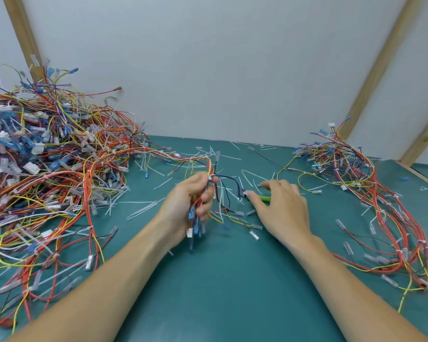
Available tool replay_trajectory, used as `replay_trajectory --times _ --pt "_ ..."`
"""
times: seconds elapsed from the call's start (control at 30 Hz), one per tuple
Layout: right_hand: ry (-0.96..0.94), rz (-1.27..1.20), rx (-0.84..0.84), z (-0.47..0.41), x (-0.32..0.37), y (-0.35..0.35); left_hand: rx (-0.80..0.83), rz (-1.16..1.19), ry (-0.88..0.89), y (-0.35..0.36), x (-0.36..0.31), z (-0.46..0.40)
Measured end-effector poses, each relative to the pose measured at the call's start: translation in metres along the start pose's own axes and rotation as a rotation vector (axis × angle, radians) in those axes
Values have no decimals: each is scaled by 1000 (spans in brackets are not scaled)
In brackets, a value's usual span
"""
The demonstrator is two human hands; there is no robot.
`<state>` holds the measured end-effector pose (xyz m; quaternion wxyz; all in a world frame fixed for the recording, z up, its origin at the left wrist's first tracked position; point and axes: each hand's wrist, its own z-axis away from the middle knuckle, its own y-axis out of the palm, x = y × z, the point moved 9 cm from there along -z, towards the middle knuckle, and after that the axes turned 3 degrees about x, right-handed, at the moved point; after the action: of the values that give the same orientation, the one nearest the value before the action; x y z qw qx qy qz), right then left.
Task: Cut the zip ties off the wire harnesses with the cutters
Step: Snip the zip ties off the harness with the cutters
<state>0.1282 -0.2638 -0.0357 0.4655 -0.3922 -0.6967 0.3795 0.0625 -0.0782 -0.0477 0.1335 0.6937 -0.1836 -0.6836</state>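
The left hand (190, 201) held a wire harness (209, 178) up off the tabletop (220, 280), its fingers (205, 193) curled around the bundle of red, yellow and dark wires, with a white zip tie (211, 178) showing just above the thumb. Blue and white connectors dangled below the fist. The right hand (282, 208) lay flat and released over the cutters (265, 199), of which only a green handle showed beneath the fingertips; it rested on or just above them, and no grasp had been made yet.

The step in hand looked like picking up the tool: the harness was presented, the tie exposed, but the cutters were not yet gripped. The next move would call for the right fingers to close around the green handle, lift it, and bring the blades to the tie beside the left thumb without nicking the wires it binds.

Loose dark and white strands from the held harness trailed down between the two hands, right by the right fingertips, and could snag the cutters as they come up. Cut white tie scraps (143, 208) littered the tabletop around both hands. Out beyond the left fingers stood a big tangled pile of harnesses (47, 169), one strand of it running into the held bundle; beyond the right fingers lay a smaller heap (368, 193).
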Motion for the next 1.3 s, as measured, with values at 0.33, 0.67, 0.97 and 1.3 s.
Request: replay_trajectory --times 0.33,0.67,0.97,1.3 --pt "-192 -849 44 32 59 -13 112 -457 173 37 -2 12" --pt "-186 -775 -7 28 53 -8 -142 -342 189 6 -6 7" --pt "-169 -824 -88 28 47 -13 14 110 -25 7 6 0" --pt "-174 -887 -118 32 47 -22 55 134 -31 10 6 -1"
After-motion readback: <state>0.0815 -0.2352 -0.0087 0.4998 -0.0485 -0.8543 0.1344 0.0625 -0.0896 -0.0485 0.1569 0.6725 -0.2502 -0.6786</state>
